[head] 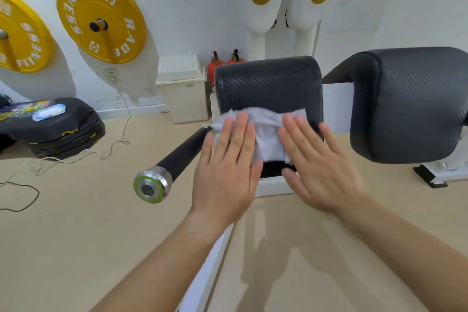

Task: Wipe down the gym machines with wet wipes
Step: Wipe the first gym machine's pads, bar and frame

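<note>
Your left hand (225, 172) and right hand (321, 172) both lie flat with fingers straight, pressing the wet wipe (268, 132) against the near face of the black pad (268, 81); neither hand curls round it. The wipe is spread low on the pad, its left edge under your left fingers and its right edge under the right ones. You look to be mid-wipe on this pad. Next, I judge, you need to drag the wipe over the rest without letting it bunch, then go on to the neighbouring pad (410, 104) on your right and the black handle (177, 157) just beside your left hand.
</note>
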Demonstrator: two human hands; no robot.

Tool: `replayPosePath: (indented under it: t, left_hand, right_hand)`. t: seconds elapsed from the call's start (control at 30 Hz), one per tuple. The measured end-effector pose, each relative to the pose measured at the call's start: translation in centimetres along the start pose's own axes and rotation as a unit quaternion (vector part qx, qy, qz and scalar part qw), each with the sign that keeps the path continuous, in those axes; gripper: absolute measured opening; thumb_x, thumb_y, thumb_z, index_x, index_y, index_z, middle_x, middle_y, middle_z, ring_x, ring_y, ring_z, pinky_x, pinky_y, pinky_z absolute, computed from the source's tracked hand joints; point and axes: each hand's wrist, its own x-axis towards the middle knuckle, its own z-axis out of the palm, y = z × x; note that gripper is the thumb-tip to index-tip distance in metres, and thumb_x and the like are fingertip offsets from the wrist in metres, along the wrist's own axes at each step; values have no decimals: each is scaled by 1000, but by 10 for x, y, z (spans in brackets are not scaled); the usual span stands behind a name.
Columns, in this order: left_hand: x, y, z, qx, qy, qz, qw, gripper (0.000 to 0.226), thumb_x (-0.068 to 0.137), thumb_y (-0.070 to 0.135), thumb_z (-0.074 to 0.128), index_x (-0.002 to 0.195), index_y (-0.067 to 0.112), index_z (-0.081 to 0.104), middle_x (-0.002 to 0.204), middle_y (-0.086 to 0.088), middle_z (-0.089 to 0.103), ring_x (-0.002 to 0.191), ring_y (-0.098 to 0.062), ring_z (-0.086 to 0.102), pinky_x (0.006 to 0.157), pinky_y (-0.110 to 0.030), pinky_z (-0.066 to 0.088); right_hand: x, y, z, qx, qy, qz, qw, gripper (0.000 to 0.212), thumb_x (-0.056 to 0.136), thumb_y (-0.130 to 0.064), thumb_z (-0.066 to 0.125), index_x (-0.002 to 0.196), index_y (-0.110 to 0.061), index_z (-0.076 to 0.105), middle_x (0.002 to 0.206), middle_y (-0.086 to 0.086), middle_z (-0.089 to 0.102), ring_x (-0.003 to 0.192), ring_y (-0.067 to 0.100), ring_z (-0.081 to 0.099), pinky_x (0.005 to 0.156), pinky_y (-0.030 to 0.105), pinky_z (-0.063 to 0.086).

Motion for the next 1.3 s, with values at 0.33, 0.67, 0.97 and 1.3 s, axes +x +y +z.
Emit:
replayPosePath:
  t: [0.33,0.67,0.97,1.3]
  left_hand:
    - [-44,10,24,-25,-29,73,997,67,105,43,27,160,11,9,169,-8,0,156,-24,-1,125,-46,5]
    - [31,24,8,-9,18,105,994,64,107,45,25,161,12,11,169,-5,2,156,-20,-1,126,-44,0]
    - [-28,14,20,13,-34,160,986,71,105,47,36,161,12,10,169,-5,2,156,-22,1,126,-44,6]
    - [49,30,-3,-22,24,94,995,64,107,45,20,161,13,6,169,-4,0,156,-20,-3,126,-46,1]
  right_hand:
    - [-40,-25,14,33,-28,71,997,71,104,-48,15,158,-2,13,168,14,2,155,28,3,125,49,9]
    - [0,26,-2,25,6,85,996,71,104,-46,21,159,-6,0,168,11,-3,156,25,-2,126,47,8]
    - [-64,-1,15,69,-47,78,993,72,103,-48,17,159,-4,8,168,11,-1,156,27,3,122,52,16]
    - [11,31,-10,73,-24,117,990,72,105,-49,20,160,-8,-3,168,9,-11,155,20,-11,126,46,6]
